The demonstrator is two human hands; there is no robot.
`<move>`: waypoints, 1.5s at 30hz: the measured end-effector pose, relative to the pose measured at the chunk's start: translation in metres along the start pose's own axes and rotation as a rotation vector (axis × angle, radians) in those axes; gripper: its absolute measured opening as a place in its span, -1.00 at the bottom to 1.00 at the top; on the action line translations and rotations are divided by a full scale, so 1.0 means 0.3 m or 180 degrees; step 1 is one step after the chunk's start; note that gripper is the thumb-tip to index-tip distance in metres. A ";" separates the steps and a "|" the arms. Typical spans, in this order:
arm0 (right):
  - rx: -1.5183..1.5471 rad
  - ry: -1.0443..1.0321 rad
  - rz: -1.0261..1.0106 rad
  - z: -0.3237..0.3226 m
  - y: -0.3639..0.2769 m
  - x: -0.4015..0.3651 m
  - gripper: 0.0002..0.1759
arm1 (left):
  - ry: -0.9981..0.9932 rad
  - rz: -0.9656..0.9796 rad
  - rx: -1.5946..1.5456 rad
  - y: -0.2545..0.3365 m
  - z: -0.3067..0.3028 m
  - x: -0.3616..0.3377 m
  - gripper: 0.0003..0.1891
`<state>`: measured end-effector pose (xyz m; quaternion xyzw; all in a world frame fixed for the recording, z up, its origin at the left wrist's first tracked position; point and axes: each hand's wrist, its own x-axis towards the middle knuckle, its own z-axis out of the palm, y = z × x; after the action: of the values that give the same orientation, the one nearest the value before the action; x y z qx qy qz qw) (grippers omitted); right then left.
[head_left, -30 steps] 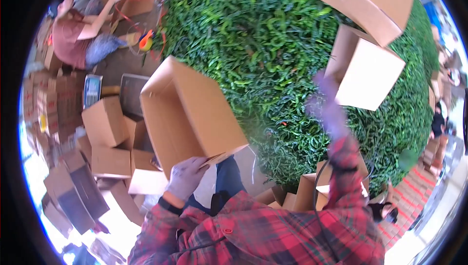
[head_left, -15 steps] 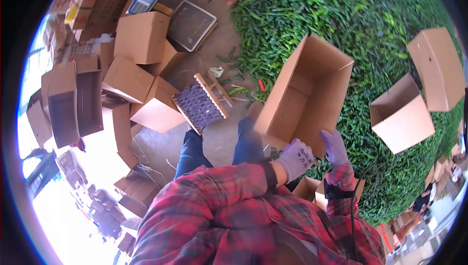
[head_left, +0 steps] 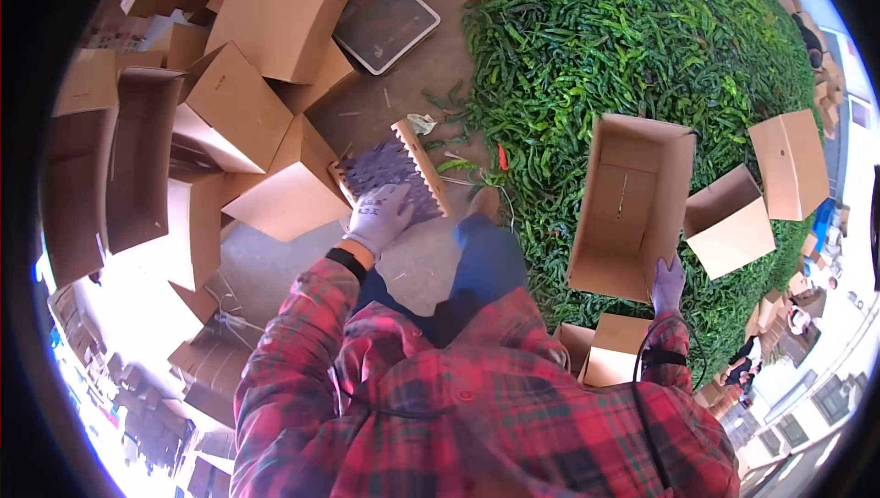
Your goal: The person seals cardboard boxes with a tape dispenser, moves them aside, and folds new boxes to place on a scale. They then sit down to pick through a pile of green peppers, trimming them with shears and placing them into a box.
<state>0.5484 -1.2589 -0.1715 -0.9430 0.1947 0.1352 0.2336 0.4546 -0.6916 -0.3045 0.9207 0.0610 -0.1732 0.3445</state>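
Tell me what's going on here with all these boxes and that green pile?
A person in a red plaid shirt and gloves is working at the edge of a big heap of green peppers. Their right hand holds the near corner of an open, empty cardboard box set against the heap. Their left hand is on a small woven stool on the floor; whether the fingers grip it is unclear. More empty boxes lie scattered to the left.

open box (head_left: 632,209) on pepper heap (head_left: 596,40), 2 o'clock | stool (head_left: 394,177) on floor (head_left: 417,269), 11 o'clock | box pile (head_left: 247,86) left of stool, 10 o'clock
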 end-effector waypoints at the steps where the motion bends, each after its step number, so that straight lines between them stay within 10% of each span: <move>1: 0.0001 0.0169 0.0023 0.022 -0.106 -0.033 -0.57 | -0.0184 0.0022 0.0172 -0.091 -0.004 0.029 -0.59; 8: 0.2235 0.0715 0.0629 0.410 -0.386 0.108 -0.64 | -0.0113 -0.0154 0.0934 -0.472 0.290 0.432 -0.45; 12: 0.0530 0.0419 -0.0678 0.598 -0.365 0.235 -0.66 | -0.0045 -0.1340 0.0123 -0.622 0.595 0.696 -0.42; 15: 0.1493 0.0324 -0.0173 0.748 -0.413 0.284 -0.65 | 0.0473 -0.2093 -0.1136 -0.628 0.691 0.742 -0.48; 27: 0.2444 0.0457 0.0541 0.914 -0.445 0.413 -0.55 | 0.0579 -0.3369 -0.2593 -0.546 1.297 -0.123 -0.55; 29: 0.1527 0.0420 -0.0238 0.921 -0.357 0.460 -0.52 | -0.0076 -0.3887 -0.2559 -0.726 1.531 -0.345 -0.46; 32: -0.1163 0.0814 -0.1658 0.924 -0.311 0.513 -0.47 | -0.3992 -0.1173 0.0427 -0.923 1.518 -0.280 -0.40; 37: -0.0909 0.1332 -0.1871 1.109 -0.402 0.614 -0.49 | -0.1058 -0.2238 -0.0736 -0.734 0.859 0.632 -0.39; 41: -0.0795 0.1551 -0.2436 1.128 -0.310 0.718 -0.47 | 0.1496 -0.1029 0.0450 -0.866 0.599 1.072 -0.24; 43: 0.0545 0.1451 -0.2170 1.208 -0.269 0.783 -0.45 | 0.1405 -0.0668 0.1414 -0.868 0.513 1.212 -0.14; 45: -0.0860 0.1628 -0.2088 1.176 -0.207 0.816 -0.40 | 0.1197 -0.0595 0.1915 -0.866 0.498 1.295 -0.05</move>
<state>0.7346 -1.1087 -0.5335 -0.9801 -0.0830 -0.1598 0.0831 0.7155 -0.5963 -0.7091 0.9870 0.1535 -0.0418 0.0238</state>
